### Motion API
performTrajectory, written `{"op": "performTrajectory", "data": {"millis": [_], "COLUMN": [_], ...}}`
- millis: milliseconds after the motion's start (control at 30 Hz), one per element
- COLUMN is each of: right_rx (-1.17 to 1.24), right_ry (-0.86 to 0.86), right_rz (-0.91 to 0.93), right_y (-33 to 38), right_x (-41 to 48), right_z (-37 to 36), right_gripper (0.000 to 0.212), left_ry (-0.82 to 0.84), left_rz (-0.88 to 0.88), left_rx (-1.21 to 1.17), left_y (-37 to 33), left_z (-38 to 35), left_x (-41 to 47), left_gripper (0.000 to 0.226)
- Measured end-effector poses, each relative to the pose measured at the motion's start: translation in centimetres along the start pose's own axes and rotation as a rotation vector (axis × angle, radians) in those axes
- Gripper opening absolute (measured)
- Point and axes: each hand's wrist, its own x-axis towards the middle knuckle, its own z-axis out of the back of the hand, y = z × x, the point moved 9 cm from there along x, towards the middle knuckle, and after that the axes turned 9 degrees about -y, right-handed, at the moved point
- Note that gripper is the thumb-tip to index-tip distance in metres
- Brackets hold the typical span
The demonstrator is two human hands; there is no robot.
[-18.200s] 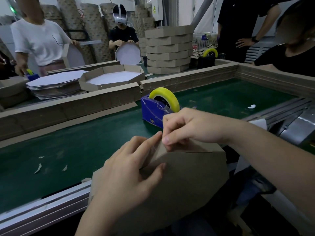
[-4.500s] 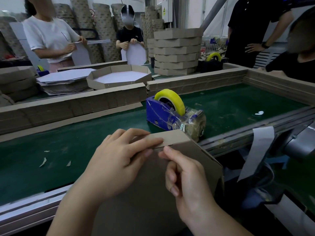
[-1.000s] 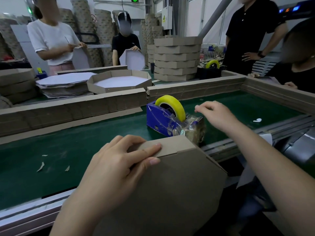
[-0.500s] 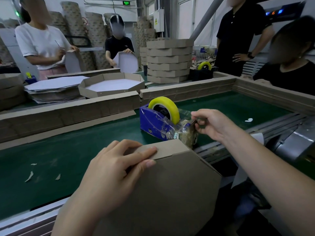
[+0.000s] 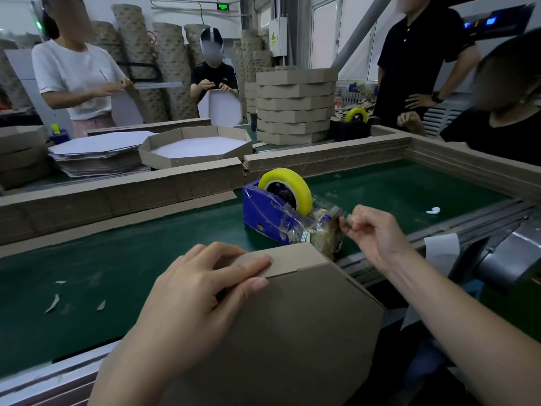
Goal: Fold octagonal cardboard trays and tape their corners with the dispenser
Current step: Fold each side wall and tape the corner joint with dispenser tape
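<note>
I hold a brown octagonal cardboard tray (image 5: pixel 292 326) upright against the near edge of the green belt, its underside facing me. My left hand (image 5: pixel 199 294) grips its top edge, fingers laid over the folded side flaps. The blue tape dispenser (image 5: pixel 269 213) with a yellow roll (image 5: pixel 288 186) stands on the belt just behind the tray. My right hand (image 5: pixel 371 230) is at the dispenser's cutter end, thumb and fingers pinching the end of the clear tape (image 5: pixel 341 222).
Low cardboard walls (image 5: pixel 146 191) border the green belt (image 5: pixel 117 259). Beyond them lie a finished tray (image 5: pixel 196 149), flat blanks (image 5: pixel 99 155) and a stack of trays (image 5: pixel 295 104). Several people stand or sit around. Paper scraps (image 5: pixel 52 303) dot the belt on the left.
My right hand left the tray's top corner, reached over to the dispenser and now pinches the tape end at the cutter. My left hand keeps the same grip on the tray.
</note>
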Motion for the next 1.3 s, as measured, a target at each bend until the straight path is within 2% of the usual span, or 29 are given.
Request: {"op": "performTrajectory", "data": {"millis": [100,267,333,367,533,667,733,833,933,1000,1100,1300], "right_rx": [-0.174,-1.058,-1.237,-1.243,-0.954,-0.603,-0.477,-0.295,-0.222,-0.176,-0.166,-0.182], "right_ry": [-0.003,-0.102,-0.15,-0.158,-0.022,0.179,0.225,0.151,0.004,-0.07,-0.116,-0.171], "right_rz": [0.062,0.48,0.561,0.595,0.711,0.467,0.318,0.112,-0.024,-0.06,-0.084,-0.145], "right_y": [-0.2,3.2,4.6,5.3,8.6,6.0,3.6,0.5,-1.1,-1.6,-1.8,-2.5], "right_x": [-0.1,-1.2,-2.3,-3.1,-9.2,-14.5,-16.1,-16.6,-16.6,-16.8,-17.1,-17.2], "right_z": [0.7,1.5,1.5,1.2,-4.8,-9.4,-10.5,-9.9,-9.1,-8.7,-8.5,-8.2], "right_gripper": [0.052,0.028,0.023,0.021,0.015,0.015,0.012,0.02,0.016,0.024,0.019,0.025], "left_ry": [0.005,-0.001,-0.013,-0.017,-0.049,-0.055,-0.05,-0.014,0.004,0.022,0.024,0.007], "left_rz": [-0.003,-0.007,-0.018,-0.021,-0.038,-0.039,-0.046,-0.04,-0.021,-0.02,-0.033,-0.03], "left_rx": [-0.003,-0.011,-0.008,-0.008,-0.026,-0.017,-0.02,-0.049,-0.078,-0.085,-0.075,-0.097], "left_y": [-0.1,-0.2,-0.2,-0.3,-0.6,-0.7,-0.7,-0.6,-0.4,-0.4,-0.6,-0.6], "left_z": [-0.1,-0.2,-0.1,-0.1,-0.2,-0.1,0.0,-0.2,-0.1,-0.2,-0.2,-0.1], "left_x": [0.1,0.2,0.2,0.2,0.3,0.3,0.2,0.0,-0.1,-0.1,-0.2,-0.3], "left_gripper": [0.045,0.044,0.043,0.043,0.036,0.033,0.031,0.033,0.035,0.036,0.035,0.03]}}
